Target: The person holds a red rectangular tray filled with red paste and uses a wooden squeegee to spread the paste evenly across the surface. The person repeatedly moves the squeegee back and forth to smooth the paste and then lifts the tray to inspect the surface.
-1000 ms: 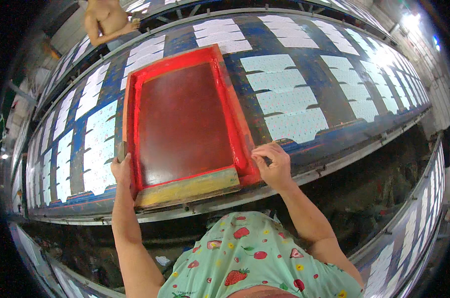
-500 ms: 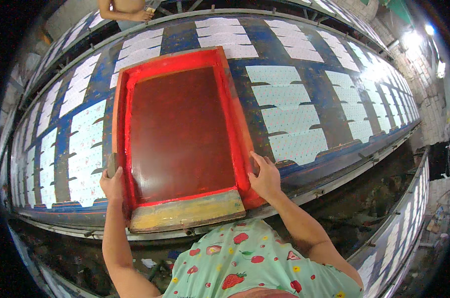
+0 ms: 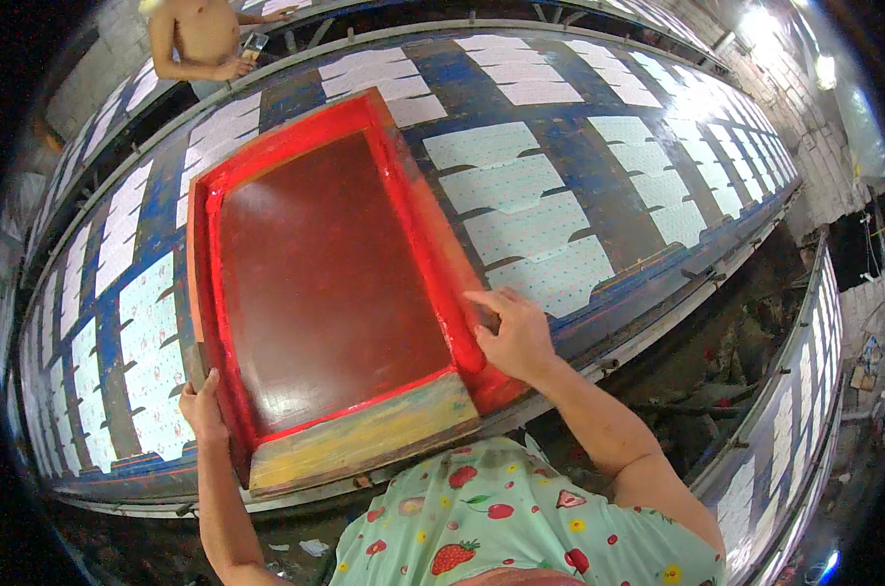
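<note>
Flanking one red-bordered frame [image 3: 320, 293] are one left hand [image 3: 203, 410] and one right hand [image 3: 517, 339].

No words, numbers, labels or signs can be read on the mint-green fruit-printed fabric top [image 3: 520, 537], the rectangular red-rimmed frame with a dark brown panel [image 3: 315, 283], or the small-patterned white sheets [image 3: 525, 200] on the long blue-and-grey desk [image 3: 608, 195].

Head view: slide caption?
Left hand and right hand at opposite sides of a red-framed panel over a table of pale sheets.
</note>
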`<state>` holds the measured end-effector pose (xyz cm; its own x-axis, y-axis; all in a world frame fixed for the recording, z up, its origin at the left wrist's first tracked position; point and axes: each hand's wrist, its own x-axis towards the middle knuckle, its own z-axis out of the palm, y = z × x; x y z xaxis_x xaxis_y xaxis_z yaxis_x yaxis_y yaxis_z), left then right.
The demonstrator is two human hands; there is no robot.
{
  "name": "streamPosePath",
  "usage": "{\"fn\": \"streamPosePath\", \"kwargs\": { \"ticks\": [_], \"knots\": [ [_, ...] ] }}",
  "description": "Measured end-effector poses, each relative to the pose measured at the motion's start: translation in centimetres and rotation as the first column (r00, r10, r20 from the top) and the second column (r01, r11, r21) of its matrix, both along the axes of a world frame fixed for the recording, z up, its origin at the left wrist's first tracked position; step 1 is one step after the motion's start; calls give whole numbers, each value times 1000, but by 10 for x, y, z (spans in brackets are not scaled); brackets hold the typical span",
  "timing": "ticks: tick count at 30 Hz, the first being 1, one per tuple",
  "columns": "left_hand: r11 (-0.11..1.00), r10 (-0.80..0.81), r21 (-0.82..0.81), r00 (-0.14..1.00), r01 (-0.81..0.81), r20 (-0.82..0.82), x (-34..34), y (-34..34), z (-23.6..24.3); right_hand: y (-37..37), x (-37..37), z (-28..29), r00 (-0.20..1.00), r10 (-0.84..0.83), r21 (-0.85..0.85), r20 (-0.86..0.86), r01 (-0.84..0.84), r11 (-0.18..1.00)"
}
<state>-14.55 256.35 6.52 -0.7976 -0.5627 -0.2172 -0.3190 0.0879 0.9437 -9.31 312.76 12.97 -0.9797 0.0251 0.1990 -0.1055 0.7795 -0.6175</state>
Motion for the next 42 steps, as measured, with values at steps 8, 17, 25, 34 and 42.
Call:
{"fn": "streamPosePath", "kwargs": {
  "ticks": [8,17,25,34,42],
  "knots": [
    [1000,-6,-10,997,6,-75,-15,131,8,125,-13,-6,992,-107,-3,73,108,994],
    [997,5,-72,996,-11,-92,-9,322,-2,298,-10,-41,973,-226,-39,44,228,973],
    [999,-3,-52,990,-4,-142,1,433,-16,398,-2,-43,950,-281,-36,139,289,957],
    [996,-22,-93,988,8,-150,1,478,-12,447,3,-56,966,-245,-119,79,253,960],
    [983,-93,-168,992,78,-84,0,477,-16,449,7,-53,966,-216,-100,144,231,968]
  ]
}}
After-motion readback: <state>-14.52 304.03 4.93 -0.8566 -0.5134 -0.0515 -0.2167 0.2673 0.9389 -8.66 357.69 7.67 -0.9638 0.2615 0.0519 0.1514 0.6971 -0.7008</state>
